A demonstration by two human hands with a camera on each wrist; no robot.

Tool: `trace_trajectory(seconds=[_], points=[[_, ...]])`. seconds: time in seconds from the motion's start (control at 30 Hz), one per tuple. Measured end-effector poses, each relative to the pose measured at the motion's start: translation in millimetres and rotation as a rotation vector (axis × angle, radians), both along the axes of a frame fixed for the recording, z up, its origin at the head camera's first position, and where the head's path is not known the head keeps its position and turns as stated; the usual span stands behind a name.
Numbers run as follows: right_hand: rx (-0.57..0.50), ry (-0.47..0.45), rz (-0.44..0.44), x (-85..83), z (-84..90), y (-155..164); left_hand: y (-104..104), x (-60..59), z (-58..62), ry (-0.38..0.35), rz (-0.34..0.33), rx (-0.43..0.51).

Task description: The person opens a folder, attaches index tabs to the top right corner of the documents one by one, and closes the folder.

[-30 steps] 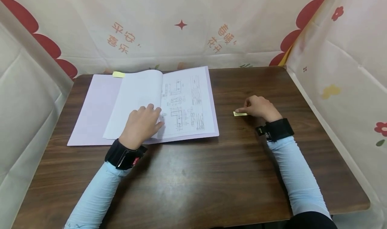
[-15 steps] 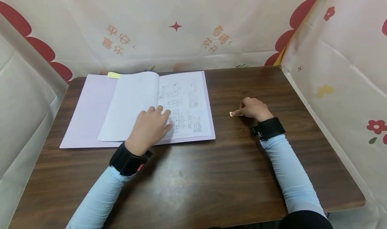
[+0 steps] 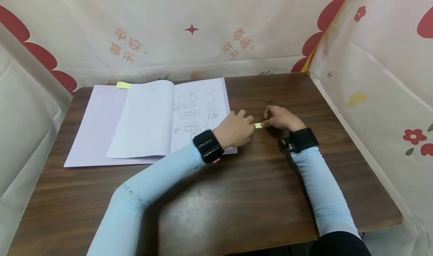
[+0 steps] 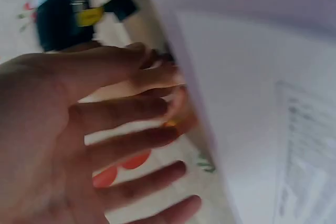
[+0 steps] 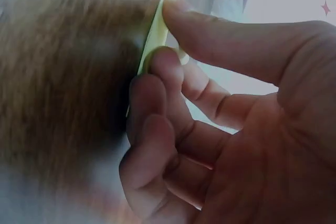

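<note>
right hand [image 3: 280, 118]: rests on the table [image 3: 216, 211] to the right of the open booklet, thumb and curled fingers [image 5: 157, 72] pinching a small yellow sticky note [image 3: 258, 125]. the right wrist view shows the note's edge [image 5: 153, 35] held between thumb and fingertips. the note lies low over the dark wood, just right of the booklet's near right corner, in nearly the same place as a second ago.

left hand [image 3: 236, 129]: a second ago it lay on the booklet [image 3: 169, 117], holding the pages flat. it has since crossed to the right, forearm over the lower right page, and its fingertips now meet the left end of the note. the left wrist view shows its fingers [image 4: 131, 145] spread and fairly straight; whether they already grip the note cannot be told.

judgement: both hands now converge on the note, so work has shifted from the pages to the note itself, probably peeling or separating it.

surroundings: the booklet lies open, unheld, on a lilac folder [image 3: 98, 124] at far left. a second yellow note [image 3: 123, 85] sticks out at the folder's far edge. printed cloth [image 3: 203, 30] screens the table.
</note>
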State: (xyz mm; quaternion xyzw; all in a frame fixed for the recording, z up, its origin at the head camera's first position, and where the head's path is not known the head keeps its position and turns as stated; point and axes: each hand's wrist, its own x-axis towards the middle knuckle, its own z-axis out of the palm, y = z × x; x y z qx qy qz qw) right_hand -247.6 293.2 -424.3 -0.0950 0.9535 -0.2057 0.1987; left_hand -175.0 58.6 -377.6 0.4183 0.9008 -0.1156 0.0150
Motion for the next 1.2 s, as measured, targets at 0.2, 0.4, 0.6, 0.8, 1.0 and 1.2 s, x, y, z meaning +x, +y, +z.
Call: trace_trajectory(seconds=[0.2,0.4,0.6,0.8,1.0,1.2], points=[[-0.147,-0.094,0.025,-5.1,-2.7,-0.4,18.6,-18.1,-20.2,-0.077,0.011,-0.082],[-0.211,-0.127,0.058,-6.2,-0.6,2.3,23.8,-20.1,-28.7,-0.139,0.021,-0.11],[-0.232,-0.129,0.054,-7.0,-1.8,10.3,26.6,-23.8,-30.7,-0.172,0.03,-0.072],[-0.305,-0.146,0.02,-5.9,-4.9,22.1,29.2,-27.8,-32.0,-0.193,0.02,-0.041],[-0.33,-0.17,0.017,-2.1,-2.3,33.7,34.2,-26.4,-30.3,-0.213,0.03,-0.044],[-0.353,-0.149,0.051,-0.6,0.0,42.8,38.3,-24.2,-28.2,-0.211,0.034,-0.057]])
